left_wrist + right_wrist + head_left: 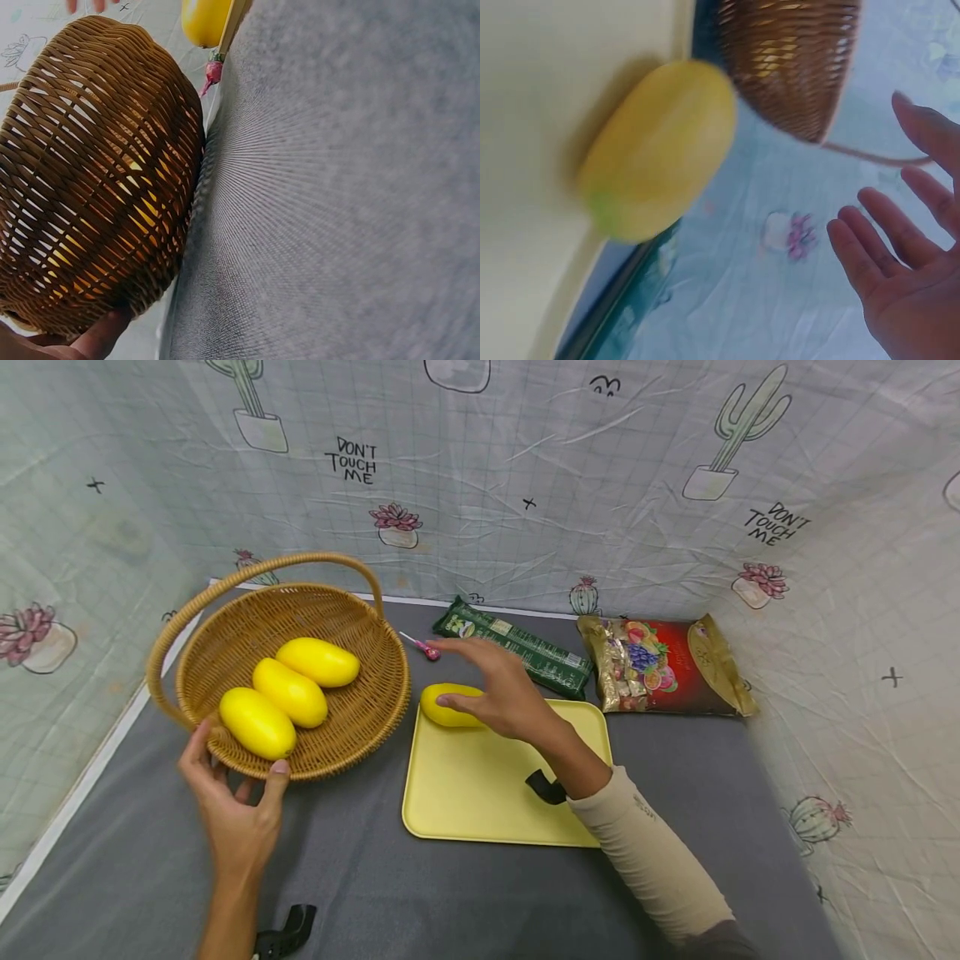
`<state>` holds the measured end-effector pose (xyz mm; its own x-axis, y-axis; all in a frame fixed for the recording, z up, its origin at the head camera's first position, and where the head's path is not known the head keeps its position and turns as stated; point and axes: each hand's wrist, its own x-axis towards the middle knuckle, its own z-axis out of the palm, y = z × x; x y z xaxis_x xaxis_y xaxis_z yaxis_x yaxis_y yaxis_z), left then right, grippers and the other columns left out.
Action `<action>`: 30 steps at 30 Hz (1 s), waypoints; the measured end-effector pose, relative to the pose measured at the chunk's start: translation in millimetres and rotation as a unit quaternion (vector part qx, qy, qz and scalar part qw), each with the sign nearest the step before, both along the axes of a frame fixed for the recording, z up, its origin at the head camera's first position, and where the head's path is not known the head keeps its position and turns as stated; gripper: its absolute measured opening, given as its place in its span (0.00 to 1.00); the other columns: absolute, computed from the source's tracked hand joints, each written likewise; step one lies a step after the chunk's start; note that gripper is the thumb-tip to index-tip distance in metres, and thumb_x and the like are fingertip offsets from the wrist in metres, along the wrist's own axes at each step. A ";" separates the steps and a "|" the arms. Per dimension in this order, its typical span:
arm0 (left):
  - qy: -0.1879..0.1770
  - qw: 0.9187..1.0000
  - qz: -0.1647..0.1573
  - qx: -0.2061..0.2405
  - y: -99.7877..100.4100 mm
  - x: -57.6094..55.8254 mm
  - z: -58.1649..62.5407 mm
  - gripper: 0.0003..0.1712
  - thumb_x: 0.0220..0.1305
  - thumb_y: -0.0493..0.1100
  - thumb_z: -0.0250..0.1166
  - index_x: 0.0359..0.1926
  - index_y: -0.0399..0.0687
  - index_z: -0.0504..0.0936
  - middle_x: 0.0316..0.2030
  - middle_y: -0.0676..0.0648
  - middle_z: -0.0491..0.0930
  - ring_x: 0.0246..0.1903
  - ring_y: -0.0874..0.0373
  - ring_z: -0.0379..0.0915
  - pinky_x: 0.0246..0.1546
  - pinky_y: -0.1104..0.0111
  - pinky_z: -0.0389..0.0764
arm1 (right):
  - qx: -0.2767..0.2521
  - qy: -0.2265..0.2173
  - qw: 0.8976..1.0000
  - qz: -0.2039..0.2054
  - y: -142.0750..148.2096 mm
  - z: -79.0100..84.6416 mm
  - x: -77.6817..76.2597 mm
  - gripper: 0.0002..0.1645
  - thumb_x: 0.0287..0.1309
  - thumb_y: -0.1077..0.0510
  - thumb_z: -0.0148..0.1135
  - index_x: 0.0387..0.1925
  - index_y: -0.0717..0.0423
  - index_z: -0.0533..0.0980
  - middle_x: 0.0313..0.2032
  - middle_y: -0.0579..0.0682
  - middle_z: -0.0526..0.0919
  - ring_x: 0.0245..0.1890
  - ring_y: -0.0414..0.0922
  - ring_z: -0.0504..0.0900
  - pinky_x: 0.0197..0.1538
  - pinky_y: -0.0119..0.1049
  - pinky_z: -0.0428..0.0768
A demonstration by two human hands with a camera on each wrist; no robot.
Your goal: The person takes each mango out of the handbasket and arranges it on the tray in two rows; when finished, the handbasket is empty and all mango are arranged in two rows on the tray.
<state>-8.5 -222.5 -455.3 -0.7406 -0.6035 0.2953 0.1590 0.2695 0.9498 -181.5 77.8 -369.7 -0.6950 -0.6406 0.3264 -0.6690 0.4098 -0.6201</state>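
My left hand point(234, 806) grips the near rim of a round wicker basket point(367, 714), the thumb on the rim and fingers along its side. Three yellow mango-like fruits point(291, 692) lie in a row inside it. In the left wrist view, yellow shows through the weave of the basket point(112, 165). My right hand point(504, 689) is spread over a fourth fruit's place on the tray, holding nothing. That yellow fruit point(442, 703) lies at the far left corner of a yellow tray point(480, 789). The right wrist view shows the fruit point(660, 150) apart from the open fingers.
A pink lollipop point(430, 652) lies between basket and tray. Behind the tray are a long green packet point(525, 647) and, farther right, a red and gold candy bag point(667, 664). The basket's handle point(300, 558) arches up. Printed cloth walls point(480, 477) enclose the grey table.
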 end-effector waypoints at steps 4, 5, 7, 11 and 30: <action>-0.003 1.000 -0.002 -0.002 -0.2 0.3 -0.6 0.54 0.62 0.32 0.70 0.83 0.59 0.53 0.79 0.46 0.57 0.73 0.52 0.63 0.55 0.71 0.73 | -0.031 0.016 0.999 0.025 -17.7 8.1 3.7 0.44 0.57 0.52 0.81 0.74 0.46 0.75 0.66 0.46 0.82 0.63 0.44 0.79 0.67 0.45 0.77; -0.005 1.000 -0.002 -0.004 -0.3 0.4 -0.5 0.54 0.62 0.32 0.70 0.83 0.59 0.53 0.79 0.47 0.57 0.73 0.52 0.62 0.55 0.71 0.73 | -0.035 0.021 0.999 0.029 -22.2 9.0 4.3 0.43 0.58 0.52 0.81 0.74 0.47 0.75 0.66 0.46 0.82 0.60 0.44 0.80 0.65 0.43 0.78; -0.007 1.000 -0.002 -0.004 -0.4 0.7 -0.5 0.54 0.63 0.32 0.70 0.83 0.59 0.53 0.79 0.47 0.57 0.73 0.52 0.62 0.55 0.72 0.73 | -0.038 0.022 0.998 0.036 -31.9 10.7 5.8 0.44 0.57 0.50 0.81 0.74 0.47 0.75 0.67 0.47 0.81 0.61 0.44 0.80 0.64 0.40 0.79; -0.008 1.000 -0.001 -0.003 -0.6 1.4 -0.3 0.54 0.63 0.32 0.70 0.83 0.60 0.53 0.79 0.47 0.58 0.73 0.53 0.63 0.54 0.73 0.73 | -0.041 0.022 0.998 0.051 -52.7 12.8 9.1 0.44 0.57 0.49 0.81 0.74 0.47 0.74 0.68 0.48 0.81 0.63 0.46 0.80 0.63 0.36 0.80; -0.011 1.000 -0.011 0.003 -0.1 2.3 0.8 0.54 0.64 0.32 0.70 0.83 0.59 0.52 0.80 0.47 0.55 0.74 0.51 0.61 0.55 0.73 0.73 | -0.023 -0.091 0.988 0.124 -146.6 4.2 16.9 0.43 0.59 0.50 0.80 0.74 0.47 0.74 0.72 0.46 0.78 0.69 0.47 0.79 0.62 0.27 0.80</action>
<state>-6.2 -222.6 -454.5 -0.7595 -0.5894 0.2753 0.1436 0.2609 0.9546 -164.7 -68.8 -365.5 -0.5687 -0.7857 0.2432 -0.6203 0.2156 -0.7541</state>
